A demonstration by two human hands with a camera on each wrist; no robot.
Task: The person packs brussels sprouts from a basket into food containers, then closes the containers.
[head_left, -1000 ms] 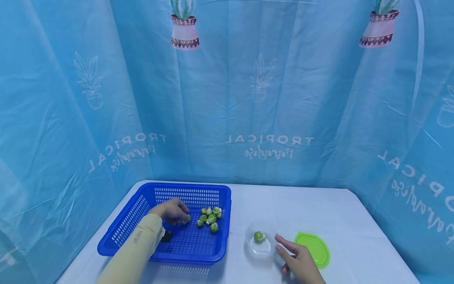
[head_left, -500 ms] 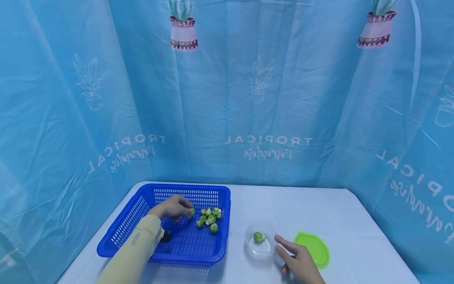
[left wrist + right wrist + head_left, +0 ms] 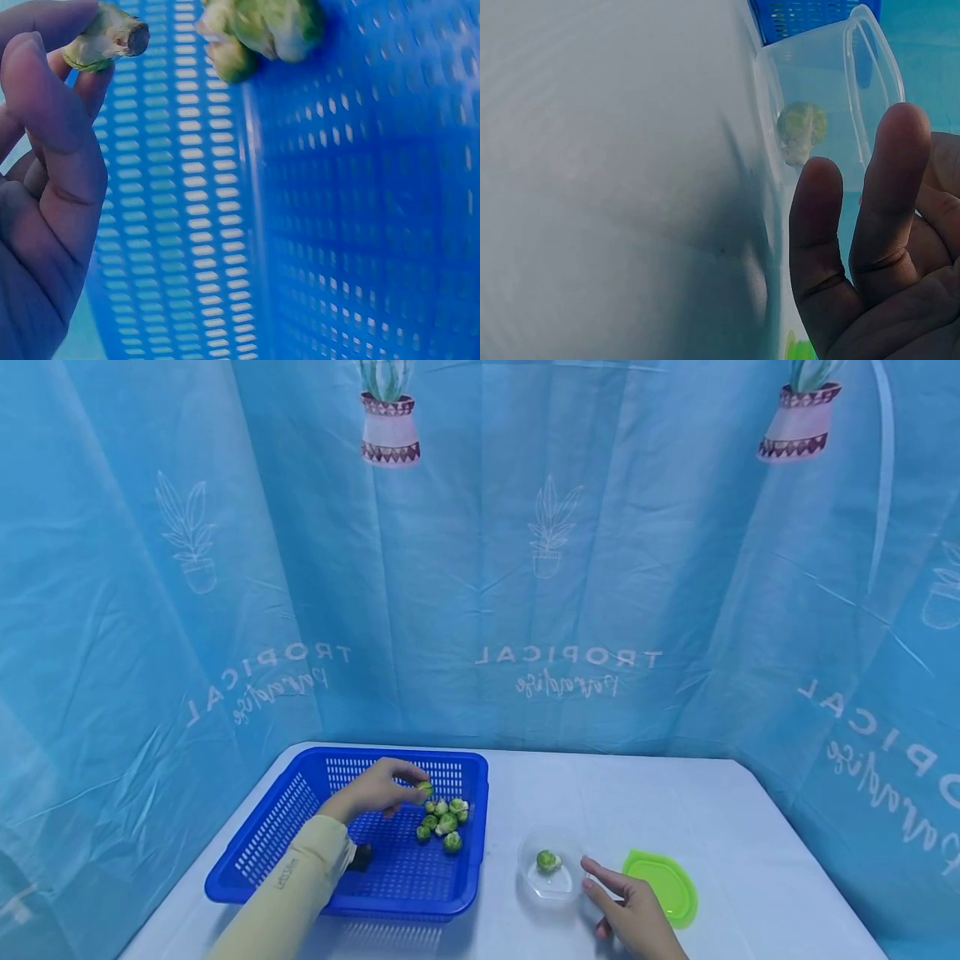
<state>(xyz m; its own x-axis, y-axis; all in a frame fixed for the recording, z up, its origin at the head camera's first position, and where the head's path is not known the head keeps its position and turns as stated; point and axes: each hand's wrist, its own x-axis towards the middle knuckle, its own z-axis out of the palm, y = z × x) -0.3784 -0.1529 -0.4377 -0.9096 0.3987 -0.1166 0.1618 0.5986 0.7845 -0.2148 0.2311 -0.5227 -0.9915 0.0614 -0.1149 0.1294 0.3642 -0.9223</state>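
My left hand (image 3: 382, 789) pinches a Brussels sprout (image 3: 425, 789) between thumb and fingers, above the blue basket (image 3: 345, 903). The sprout's cut stem (image 3: 138, 37) faces outward in the left wrist view. Several more Brussels sprouts (image 3: 447, 822) lie grouped on the basket's right side. To the right of the basket, a clear plastic container (image 3: 531, 887) holds one sprout (image 3: 547, 861). My right hand (image 3: 633, 910) is at the container's right side, thumb and a finger fairly straight with their tips by its wall; contact is hard to tell.
A green lid (image 3: 670, 889) lies on the white table (image 3: 630, 797), partly behind the right hand. Blue printed curtains (image 3: 480, 568) surround the table at the back and sides. A dark object (image 3: 362, 858) sits at the left wrist.
My left hand has risen and moved right and away from me, lifting the sprout off the basket floor. The right hand, container and lid have stayed in place.
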